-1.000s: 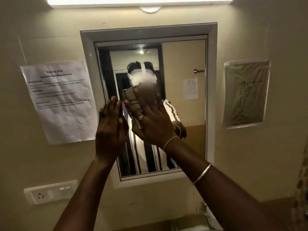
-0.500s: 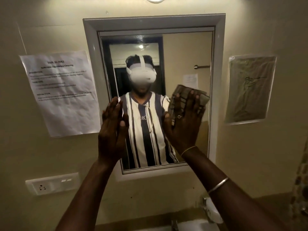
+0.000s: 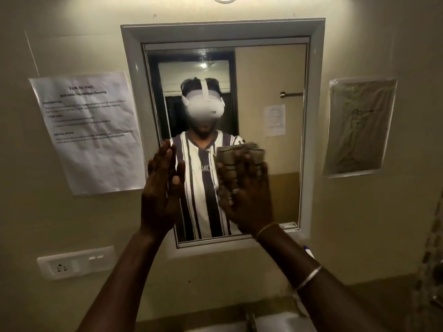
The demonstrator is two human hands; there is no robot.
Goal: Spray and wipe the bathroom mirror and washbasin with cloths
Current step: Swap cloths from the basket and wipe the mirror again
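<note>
Presently I note the right hand [image 3: 247, 195] flat, fingers [image 3: 250, 168] spread, pressing the folded cloth [image 3: 242, 149] to the mirror [image 3: 271, 80]; most bare glass lies above the fingertips. The left hand [image 3: 160, 195] is flat, fingers together, holding nothing.

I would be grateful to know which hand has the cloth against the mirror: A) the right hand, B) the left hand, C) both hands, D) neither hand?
A: the right hand presses the folded cloth flat against the mirror with spread fingers, while the left hand is open by the left edge of the glass with no cloth.
</note>
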